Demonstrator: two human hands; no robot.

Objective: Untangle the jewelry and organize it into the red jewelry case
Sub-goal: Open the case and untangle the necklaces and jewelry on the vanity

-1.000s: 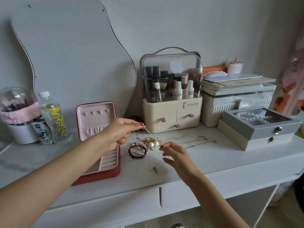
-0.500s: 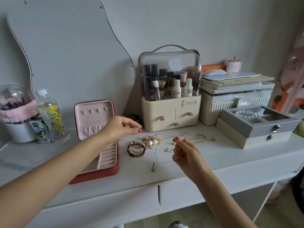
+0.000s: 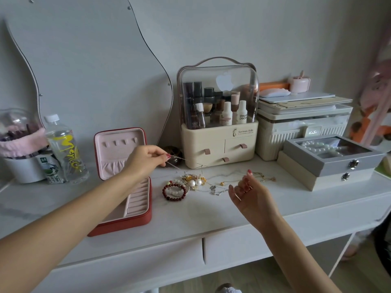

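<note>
two hands working over a jewelry tangle

two hands are hovering above the white table (image 3: 211, 216). the left hand (image 3: 146, 160) is pinching a thin silver chain (image 3: 172, 164) between thumb and fingertips, holding it raised beside the lid of the red case (image 3: 127, 182); the chain is trailing down toward the jewelry pile (image 3: 193, 181). the right hand (image 3: 246, 190) is hanging palm-inward with fingers loosely spread and holding nothing, just right of the pile. the case is lying open at the left, its pink lid standing upright and its ring rolls showing. the pile is sitting between case and right hand, in front of the cosmetics box (image 3: 219, 115): a red bead bracelet (image 3: 174, 191) is lying nearest the case, two pearls (image 3: 195, 182) are resting among gold pieces, and a gold chain (image 3: 262, 177) is stretching right toward the grey box (image 3: 332, 157). a water bottle (image 3: 64, 149) is standing left of the case.
</note>
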